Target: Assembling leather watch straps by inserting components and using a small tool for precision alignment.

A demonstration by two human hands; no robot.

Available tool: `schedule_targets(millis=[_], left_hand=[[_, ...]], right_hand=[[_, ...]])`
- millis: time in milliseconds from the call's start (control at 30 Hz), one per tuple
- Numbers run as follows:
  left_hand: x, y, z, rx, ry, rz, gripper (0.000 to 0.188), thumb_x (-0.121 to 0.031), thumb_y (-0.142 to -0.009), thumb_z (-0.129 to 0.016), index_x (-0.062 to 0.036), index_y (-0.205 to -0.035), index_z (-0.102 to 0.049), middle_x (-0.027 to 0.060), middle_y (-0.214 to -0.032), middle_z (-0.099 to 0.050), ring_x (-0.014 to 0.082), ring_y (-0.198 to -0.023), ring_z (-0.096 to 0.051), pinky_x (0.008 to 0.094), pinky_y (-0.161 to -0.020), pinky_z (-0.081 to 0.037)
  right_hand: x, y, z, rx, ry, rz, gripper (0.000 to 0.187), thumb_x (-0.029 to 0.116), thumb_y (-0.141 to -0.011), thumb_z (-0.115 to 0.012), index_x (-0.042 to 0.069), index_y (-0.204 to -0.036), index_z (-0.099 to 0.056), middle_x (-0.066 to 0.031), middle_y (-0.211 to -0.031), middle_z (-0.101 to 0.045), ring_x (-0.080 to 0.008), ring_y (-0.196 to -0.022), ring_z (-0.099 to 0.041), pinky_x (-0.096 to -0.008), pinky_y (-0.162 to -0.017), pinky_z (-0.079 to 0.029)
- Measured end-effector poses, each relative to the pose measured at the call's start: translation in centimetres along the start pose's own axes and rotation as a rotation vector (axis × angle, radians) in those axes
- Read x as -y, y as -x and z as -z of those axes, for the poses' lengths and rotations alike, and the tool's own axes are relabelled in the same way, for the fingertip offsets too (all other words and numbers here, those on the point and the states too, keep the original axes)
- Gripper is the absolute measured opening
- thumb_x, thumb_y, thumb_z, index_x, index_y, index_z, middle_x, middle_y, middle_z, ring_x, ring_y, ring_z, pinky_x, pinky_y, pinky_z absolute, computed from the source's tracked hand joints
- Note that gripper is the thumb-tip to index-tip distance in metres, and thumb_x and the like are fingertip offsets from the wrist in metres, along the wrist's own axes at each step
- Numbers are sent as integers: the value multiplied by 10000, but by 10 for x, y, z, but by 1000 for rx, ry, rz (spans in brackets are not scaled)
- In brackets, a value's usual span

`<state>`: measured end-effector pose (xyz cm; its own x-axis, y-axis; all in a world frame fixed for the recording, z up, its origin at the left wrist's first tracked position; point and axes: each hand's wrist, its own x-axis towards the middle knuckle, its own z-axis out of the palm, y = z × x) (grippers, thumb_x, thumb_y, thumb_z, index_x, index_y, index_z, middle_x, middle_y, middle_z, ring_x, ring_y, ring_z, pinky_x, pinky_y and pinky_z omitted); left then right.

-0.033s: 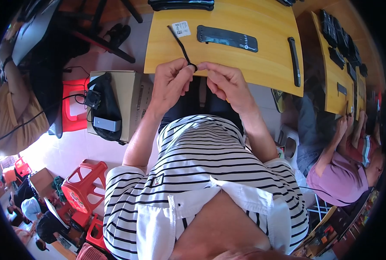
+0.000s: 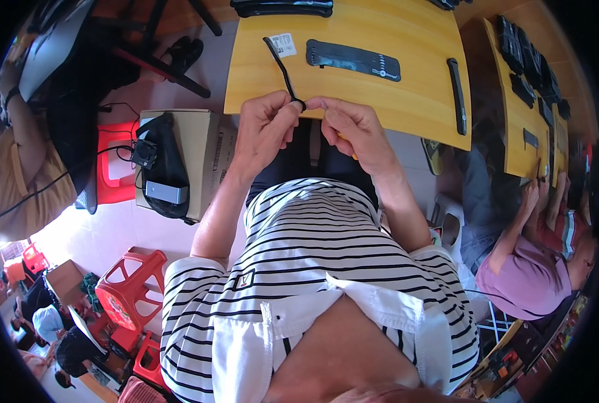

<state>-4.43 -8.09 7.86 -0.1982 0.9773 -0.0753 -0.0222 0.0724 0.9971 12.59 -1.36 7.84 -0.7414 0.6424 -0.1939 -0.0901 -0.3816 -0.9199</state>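
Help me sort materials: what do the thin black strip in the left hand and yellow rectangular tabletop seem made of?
Thin black strip: perhaps rubber or plastic, semi-glossy; it curves, catching light. Yellow rectangular tabletop: likely wood or laminate, satin; faint grain shows.

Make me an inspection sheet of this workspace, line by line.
Surface: yellow-brown table, items spread on it.
Job's things: black cord, its near end apparently looped at the fingers.
Clutter: white label, dark flat piece and narrow black strip on the table.
Hands: left hand pinches the cord; right hand curls around a mostly hidden yellow item.
Cables: black cable by a dark device above the cardboard box, left.
Surroundings: red stool lower left; co-worker in a mauve shirt, right.
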Motion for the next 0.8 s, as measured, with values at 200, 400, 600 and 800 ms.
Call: schedule_targets(millis=[200,400,600,800], left_hand=[[-16,10,-2,111,-43,92,282,-156,-860,-523,-27,-609,-508,-16,-508,-468,34,-434,-429,180,-384,-315],[-12,12,2,294,205,135,272,-119,-849,-532,-37,-593,-493,-12,-493,-456,33,-406,-405,179,-371,-290],[0,7,-23,369,642,51,291,-167,-863,-486,-52,-601,-434,3,-465,-427,62,-340,-350,175,-358,-255],[-5,4,-32,222,47,35,325,-280,-897,-495,-46,-673,-520,12,-525,-496,69,-449,-471,184,-413,-346]], right_hand=[[0,-10,1,55,598,329,195,163,-827,-641,-22,-879,-607,5,-639,-516,-60,-618,-471,-226,-537,-387],[10,-1,0,275,303,215,163,126,-855,-563,-18,-781,-574,-7,-618,-519,-73,-565,-453,-207,-507,-349],[-13,1,10,287,-572,8,193,96,-817,-503,44,-630,-493,-19,-491,-463,-59,-391,-374,-208,-369,-241],[-9,7,11,-52,-175,103,189,106,-811,-498,50,-631,-477,-8,-476,-428,-51,-381,-366,-199,-357,-230]])
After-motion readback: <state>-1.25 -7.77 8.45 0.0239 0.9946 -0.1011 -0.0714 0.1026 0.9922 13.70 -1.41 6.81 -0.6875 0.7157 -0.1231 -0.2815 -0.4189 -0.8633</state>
